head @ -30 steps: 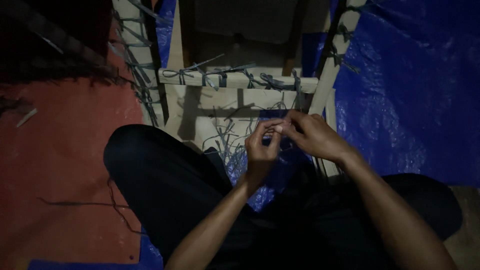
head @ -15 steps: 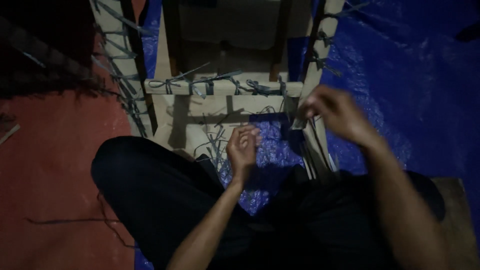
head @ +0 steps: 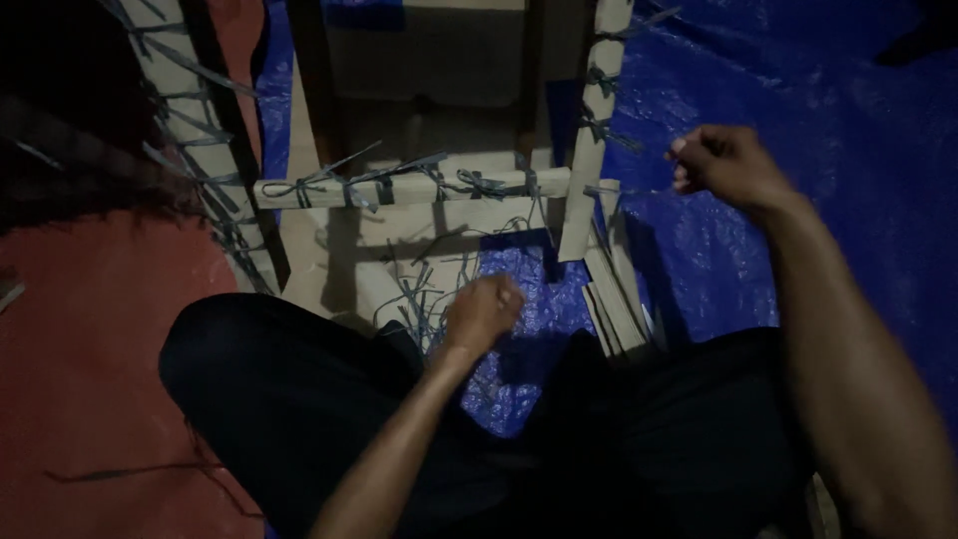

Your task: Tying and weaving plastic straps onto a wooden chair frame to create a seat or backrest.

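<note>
Compared with the view half a second earlier, the right hand (head: 726,165) is seen raised further out to the right over the blue tarpaulin (head: 798,200), well apart from the left hand (head: 483,311), which has stayed low by the lap; a second earlier both hands were held together in front of the frame. The right hand is closed into a fist, and a thin blue strip (head: 624,190) is seen stretched from the upright slat (head: 589,150) of the pale wooden frame towards its fingers; whether the strip's end is actually pinched cannot be told in the dim light. The left hand is also curled shut, just above a loose bundle of blue strips (head: 419,294) lying on the floor inside the frame; whether any strip is gripped in it cannot be told.

The strip under tension is found between the upright slat and the right hand, at the level of the horizontal crossbar (head: 399,190), along which several knotted blue ties are seen. More ties are seen on the dark slanted bar (head: 235,140) at the left. A red mat (head: 90,349) is seen at the left, and the person's dark-trousered legs (head: 299,399) are crossed below the hands
</note>
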